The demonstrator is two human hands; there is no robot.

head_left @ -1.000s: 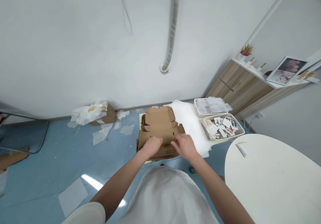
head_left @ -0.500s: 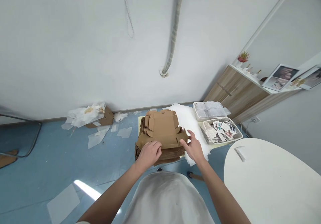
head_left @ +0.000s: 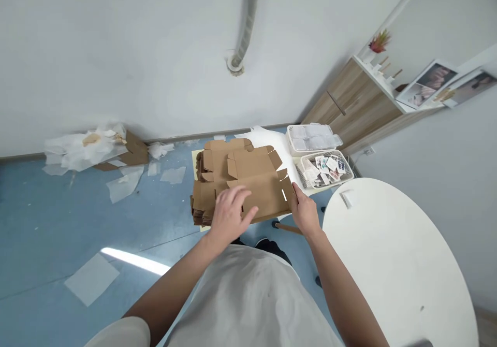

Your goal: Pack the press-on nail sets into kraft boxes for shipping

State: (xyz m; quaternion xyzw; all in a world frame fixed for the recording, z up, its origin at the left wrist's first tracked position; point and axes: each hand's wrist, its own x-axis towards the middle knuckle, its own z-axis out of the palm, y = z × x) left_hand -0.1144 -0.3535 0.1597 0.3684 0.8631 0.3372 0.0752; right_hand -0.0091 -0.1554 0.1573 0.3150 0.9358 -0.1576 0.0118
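A flat, die-cut cardboard box blank (head_left: 261, 186) is lifted off and to the right of a stack of similar blanks (head_left: 204, 197). My right hand (head_left: 305, 212) grips its right edge, with the thumb on the near face and the other fingers behind. Over the blank's left part hovers my left hand (head_left: 231, 212), thumb and fingers spread; whether it touches the cardboard I cannot tell. Side flaps stand out on the blank, and light shows through a slot near its right edge.
Right of the stack lie white sheets (head_left: 267, 141), a basket of printed cards (head_left: 326, 171) and a container of clear packs (head_left: 313, 139). A round white table (head_left: 396, 264) stands at right, a wooden cabinet (head_left: 353, 103) behind. Scrap paper and a cardboard box (head_left: 134, 150) lie on the floor.
The top blank has come off the stack and shifted right in my right hand. My left hand has opened from its near edge. The view has turned to the right.
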